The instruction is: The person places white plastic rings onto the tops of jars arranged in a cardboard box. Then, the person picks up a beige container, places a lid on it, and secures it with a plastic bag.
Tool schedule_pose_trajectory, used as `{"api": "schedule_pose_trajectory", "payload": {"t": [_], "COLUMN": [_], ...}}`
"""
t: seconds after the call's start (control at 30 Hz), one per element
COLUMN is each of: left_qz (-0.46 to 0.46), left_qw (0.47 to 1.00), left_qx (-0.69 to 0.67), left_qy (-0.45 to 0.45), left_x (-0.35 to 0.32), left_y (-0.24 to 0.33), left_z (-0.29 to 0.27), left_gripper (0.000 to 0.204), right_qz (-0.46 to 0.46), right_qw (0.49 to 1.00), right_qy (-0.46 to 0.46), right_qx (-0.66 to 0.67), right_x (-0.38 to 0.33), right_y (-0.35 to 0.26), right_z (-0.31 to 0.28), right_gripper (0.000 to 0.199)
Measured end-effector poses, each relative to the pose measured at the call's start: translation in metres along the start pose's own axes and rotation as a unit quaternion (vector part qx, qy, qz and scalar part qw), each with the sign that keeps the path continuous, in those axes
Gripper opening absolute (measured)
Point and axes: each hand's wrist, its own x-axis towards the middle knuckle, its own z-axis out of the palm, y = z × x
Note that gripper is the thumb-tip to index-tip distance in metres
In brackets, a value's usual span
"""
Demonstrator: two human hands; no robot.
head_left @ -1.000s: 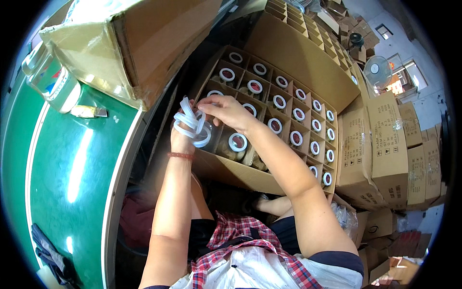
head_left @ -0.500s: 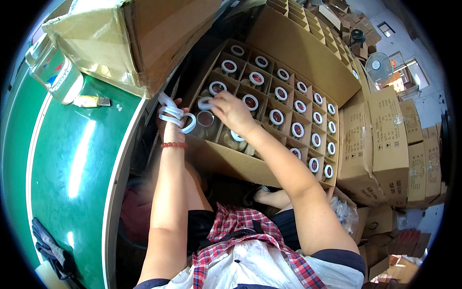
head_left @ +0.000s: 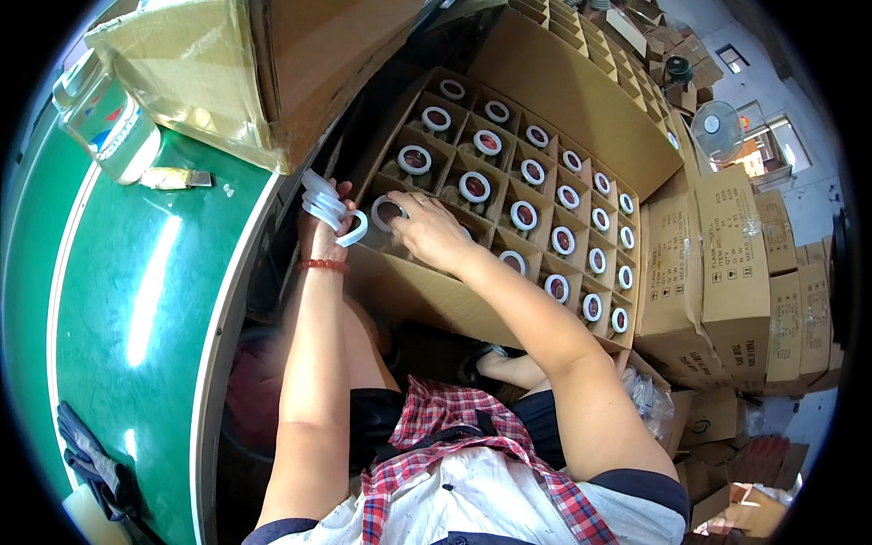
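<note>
My left hand is closed around several white plastic rings, some looped over its fingers, at the near left corner of a divided carton. Inside that carton, glass jars stand in separate cells, and most carry a white ring about a dark reddish centre. My right hand reaches into the near left cell, fingers curled on a white ring at the mouth of a glass jar. Part of this ring and the neighbouring cells lie hidden beneath the hand.
Left of me runs a green-topped table holding a clear bottle, a small packet, dark gloves and a large taped box. Stacked cartons stand at the right. Behind the open flap are more cardboard dividers.
My right hand has lowered the white ring from above onto the near left jar. My left hand has stayed near the carton corner with its rings.
</note>
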Motion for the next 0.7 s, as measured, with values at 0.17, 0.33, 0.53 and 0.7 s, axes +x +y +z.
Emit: {"api": "schedule_pose_trajectory", "payload": {"t": [0.17, 0.33, 0.53, 0.7], "left_qz": [0.011, 0.006, -0.009, -0.042], "left_qw": [1.0, 1.0, 0.999, 0.998], "left_qx": [-0.004, 0.002, -0.008, 0.01], "left_qy": [-0.012, -0.025, -0.035, -0.036], "left_x": [0.003, 0.004, 0.002, 0.002], "left_y": [0.003, 0.005, 0.004, -0.007], "left_z": [-0.005, -0.009, -0.009, -0.019], "left_gripper": [0.017, 0.015, 0.015, 0.012], "right_qz": [-0.025, -0.02, -0.004, 0.056], "right_qw": [1.0, 0.99, 0.994, 0.998], "right_qy": [-0.009, 0.021, 0.009, -0.009], "right_qx": [0.008, 0.137, 0.106, 0.029], "right_x": [-0.002, -0.011, -0.01, 0.004], "right_y": [0.006, 0.019, 0.015, -0.006], "right_z": [0.015, 0.016, 0.009, 0.002], "right_gripper": [0.013, 0.016, 0.023, 0.022]}}
